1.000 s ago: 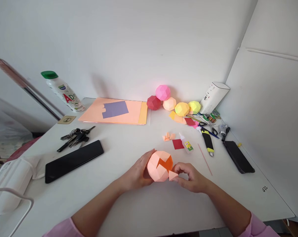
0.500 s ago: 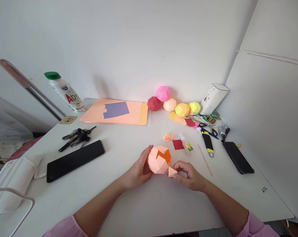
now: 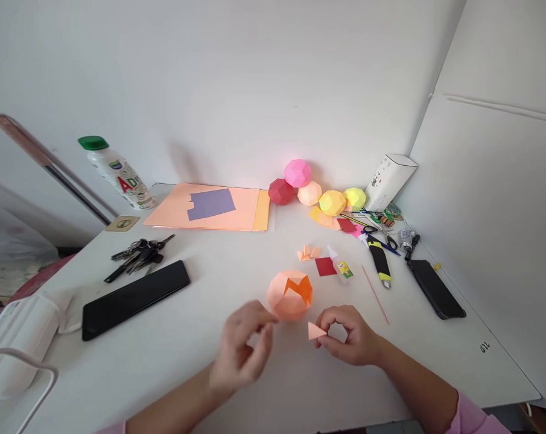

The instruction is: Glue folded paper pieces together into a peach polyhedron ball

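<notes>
A peach faceted paper ball [image 3: 283, 295] with a jagged opening at its upper right rests on the white table. My left hand [image 3: 245, 346], slightly blurred, is off the ball at its lower left, fingers curved and apart with nothing in them. Between the thumb and forefinger of my right hand [image 3: 347, 334] is a small peach folded paper piece [image 3: 316, 331], just below and right of the ball. Small folded peach pieces [image 3: 307, 253], a red paper square [image 3: 326, 266] and a glue bottle [image 3: 343, 270] lie behind the ball.
Finished paper balls [image 3: 297, 173] stand by the wall, beside peach sheets [image 3: 245, 211]. A black phone [image 3: 137, 298], keys [image 3: 141, 254] and a bottle [image 3: 121, 178] are at left. At right lie a cutter [image 3: 379, 260], scissors [image 3: 391, 242], a thin red stick [image 3: 374, 293] and a black case [image 3: 436, 289].
My left hand has let go of the ball and moved down and left. My right hand has shifted slightly down, away from the ball, still pinching the small piece.
</notes>
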Demonstrator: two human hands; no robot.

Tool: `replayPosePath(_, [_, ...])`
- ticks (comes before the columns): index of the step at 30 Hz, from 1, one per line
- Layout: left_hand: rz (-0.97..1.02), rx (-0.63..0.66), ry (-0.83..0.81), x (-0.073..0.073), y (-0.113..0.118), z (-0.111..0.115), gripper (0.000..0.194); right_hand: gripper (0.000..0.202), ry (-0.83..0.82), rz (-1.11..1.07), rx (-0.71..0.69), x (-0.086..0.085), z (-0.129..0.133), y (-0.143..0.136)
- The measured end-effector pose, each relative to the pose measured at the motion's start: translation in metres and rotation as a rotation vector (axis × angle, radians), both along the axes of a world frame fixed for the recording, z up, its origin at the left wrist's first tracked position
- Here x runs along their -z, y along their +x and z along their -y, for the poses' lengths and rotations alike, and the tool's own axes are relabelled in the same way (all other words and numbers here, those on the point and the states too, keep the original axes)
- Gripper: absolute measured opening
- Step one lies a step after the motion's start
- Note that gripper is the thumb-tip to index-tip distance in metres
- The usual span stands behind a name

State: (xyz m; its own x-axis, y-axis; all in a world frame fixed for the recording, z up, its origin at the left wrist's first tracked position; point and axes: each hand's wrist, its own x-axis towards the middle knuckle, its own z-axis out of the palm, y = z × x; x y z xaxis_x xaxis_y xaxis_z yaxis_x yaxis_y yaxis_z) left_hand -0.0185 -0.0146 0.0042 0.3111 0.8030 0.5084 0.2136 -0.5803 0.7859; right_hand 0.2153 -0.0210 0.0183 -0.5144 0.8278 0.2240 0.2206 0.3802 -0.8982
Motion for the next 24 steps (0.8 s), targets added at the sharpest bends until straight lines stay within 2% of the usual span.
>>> replayPosePath(1, [-0.017, 0.085, -0.040, -0.001, 0.004, 0.007, 0.013, 0.007, 0.030, 0.008, -0.009, 0.000, 0.002, -0.002])
replayPosePath(3, [-0.035, 0.242, -0.221, 0.000, 0.012, 0.018, 0.012, 0.009, 0.092, 0.022, -0.026, 0.000, 0.005, -0.007])
replayPosePath(4, [-0.013, 0.277, -0.305, 0.002, 0.016, 0.021, 0.014, 0.010, 0.115, 0.029, -0.029, 0.000, 0.007, -0.009])
replayPosePath(9, [0.118, 0.352, -0.604, 0.008, 0.024, 0.021, 0.021, 0.011, 0.128, 0.033, -0.036, 0.004, 0.013, -0.017])
replayPosePath(15, [0.157, 0.408, -0.705, 0.007, 0.024, 0.020, 0.024, 0.011, 0.115, 0.096, -0.169, -0.001, 0.010, -0.010])
replayPosePath(16, [0.162, 0.423, -0.734, 0.007, 0.024, 0.021, 0.025, 0.013, 0.134, 0.120, -0.155, -0.003, 0.007, -0.007])
replayPosePath(17, [0.176, 0.440, -0.772, 0.008, 0.024, 0.021, 0.026, 0.016, 0.175, 0.137, -0.066, -0.004, 0.003, -0.003])
replayPosePath(18, [0.197, 0.457, -0.815, 0.008, 0.025, 0.021, 0.027, 0.018, 0.225, 0.167, 0.090, -0.005, -0.002, 0.002])
replayPosePath(20, [0.246, 0.495, -0.905, 0.010, 0.025, 0.020, 0.029, 0.020, 0.371, 0.269, 0.538, -0.002, -0.014, 0.012])
replayPosePath(21, [0.265, 0.517, -0.948, 0.011, 0.026, 0.019, 0.030, 0.016, 0.456, 0.344, 0.684, 0.002, -0.021, 0.017])
replayPosePath(23, [0.291, 0.554, -1.020, 0.013, 0.027, 0.018, 0.033, 0.009, 0.504, 0.487, 0.825, 0.012, -0.033, 0.027])
replayPosePath(24, [0.297, 0.569, -1.042, 0.014, 0.027, 0.018, 0.033, 0.020, 0.484, 0.550, 0.840, 0.018, -0.038, 0.031])
